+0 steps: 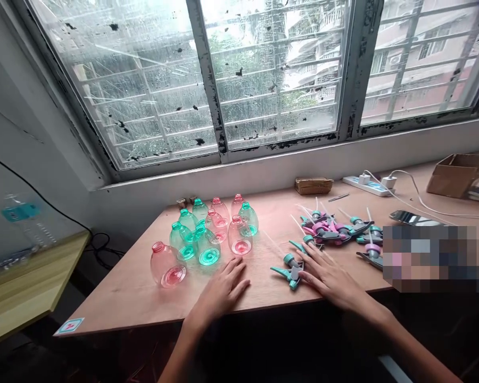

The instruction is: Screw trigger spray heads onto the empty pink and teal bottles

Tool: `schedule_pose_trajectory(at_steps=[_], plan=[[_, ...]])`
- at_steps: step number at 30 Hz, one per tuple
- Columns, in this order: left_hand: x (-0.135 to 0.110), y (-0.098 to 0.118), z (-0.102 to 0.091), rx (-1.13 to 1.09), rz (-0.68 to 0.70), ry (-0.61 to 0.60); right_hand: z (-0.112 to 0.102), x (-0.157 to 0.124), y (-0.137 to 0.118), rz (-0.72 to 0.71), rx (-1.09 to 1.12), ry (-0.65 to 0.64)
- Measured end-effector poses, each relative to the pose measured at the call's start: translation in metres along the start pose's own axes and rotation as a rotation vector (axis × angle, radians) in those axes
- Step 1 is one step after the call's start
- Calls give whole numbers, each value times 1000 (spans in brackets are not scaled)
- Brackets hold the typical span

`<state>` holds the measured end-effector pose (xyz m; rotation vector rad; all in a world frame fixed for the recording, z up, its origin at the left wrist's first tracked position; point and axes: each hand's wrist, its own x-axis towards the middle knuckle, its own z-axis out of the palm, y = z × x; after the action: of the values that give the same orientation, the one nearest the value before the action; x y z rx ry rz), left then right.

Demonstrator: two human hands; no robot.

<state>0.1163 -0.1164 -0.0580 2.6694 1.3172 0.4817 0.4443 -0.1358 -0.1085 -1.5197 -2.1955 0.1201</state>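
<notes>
My left hand (225,284) lies flat on the tabletop with its fingers stretched out, holding nothing. Just beyond its fingertips stands a clear pink bottle (240,234), open at the neck, and a clear green bottle (206,246) is close by. Several more pink and green bottles cluster behind, and one pink bottle (166,264) stands apart at the left. My right hand (325,274) rests with fingers extended beside a teal and grey trigger spray head (292,270), its fingers touching or nearly so. Part of another teal spray head (300,246) is hidden under its fingertips.
A heap of pink, teal and grey spray heads (327,229) with thin tubes lies behind my right hand. Farther back are a small cardboard box (313,186), a power strip (367,186) with chargers, a phone (407,217) and an open carton (455,178). A blurred patch covers the right side.
</notes>
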Motion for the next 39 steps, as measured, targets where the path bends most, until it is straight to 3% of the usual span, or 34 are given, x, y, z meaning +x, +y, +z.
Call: schedule_pose_trajectory(at_steps=[4,8,12,14,19,22,25,28,31,35,37,39], plan=[[-3,1,-1,-34,13,55,1,3,9,-1,-31,73],[4,2,1,-87,4,262,0,15,45,108,-217,308],[39,2,4,-110,-101,545,2,27,76,127,-449,381],[62,0,4,-126,-147,625,6,29,81,117,-506,389],[96,-5,9,-206,-201,605,9,28,79,75,-511,429],[86,-1,15,-251,-205,570,6,27,76,82,-508,469],[60,9,20,-315,-202,554,-1,28,73,91,-465,535],[34,16,27,-374,-187,539,-9,28,63,83,-277,666],[20,16,35,-442,-148,492,-15,26,44,108,193,794],[16,14,38,-504,-141,462,-11,22,20,228,944,694],[14,18,35,-416,-132,500,-6,20,15,230,1123,610],[12,22,31,-312,-110,532,-2,18,15,212,1165,559]])
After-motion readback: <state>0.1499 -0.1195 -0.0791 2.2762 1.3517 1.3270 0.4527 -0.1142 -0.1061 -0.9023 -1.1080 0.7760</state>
